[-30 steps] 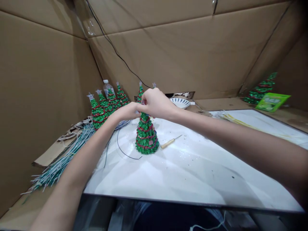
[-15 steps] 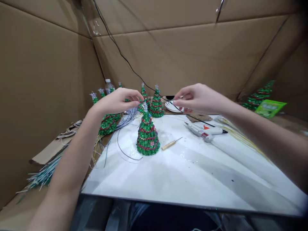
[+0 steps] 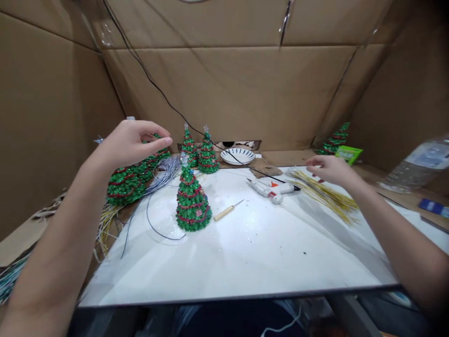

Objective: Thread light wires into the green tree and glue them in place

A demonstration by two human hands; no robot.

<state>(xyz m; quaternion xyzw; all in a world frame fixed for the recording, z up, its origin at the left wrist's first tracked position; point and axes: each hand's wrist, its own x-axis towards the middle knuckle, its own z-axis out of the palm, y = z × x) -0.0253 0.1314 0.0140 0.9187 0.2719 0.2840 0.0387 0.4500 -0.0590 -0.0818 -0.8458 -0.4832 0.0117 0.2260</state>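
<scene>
My left hand (image 3: 131, 142) hovers in the air left of a small green Christmas tree (image 3: 193, 201). Its thumb and forefinger point right with a narrow gap and nothing seen between them. The tree stands upright on the white board (image 3: 242, 267), with red garlands and a clear star on top. Over the near end of a bundle of yellow wires (image 3: 328, 199) hangs my right hand (image 3: 331, 169), fingers loosely stretched. Small reddish patches show under its fingers; I cannot make them out. A wooden-handled awl (image 3: 224, 214) lies beside the tree.
A white glue gun (image 3: 277, 191) with its black cord lies right of the awl. Behind are two more trees (image 3: 208, 154), a patterned plate (image 3: 237, 157) and cardboard walls. White wires (image 3: 164, 173) lie at left; a plastic bottle (image 3: 419, 161) stands at right.
My hands have moved apart: the left away from the tree's top, the right out toward the yellow wires. The view has turned right, bringing in the bottle.
</scene>
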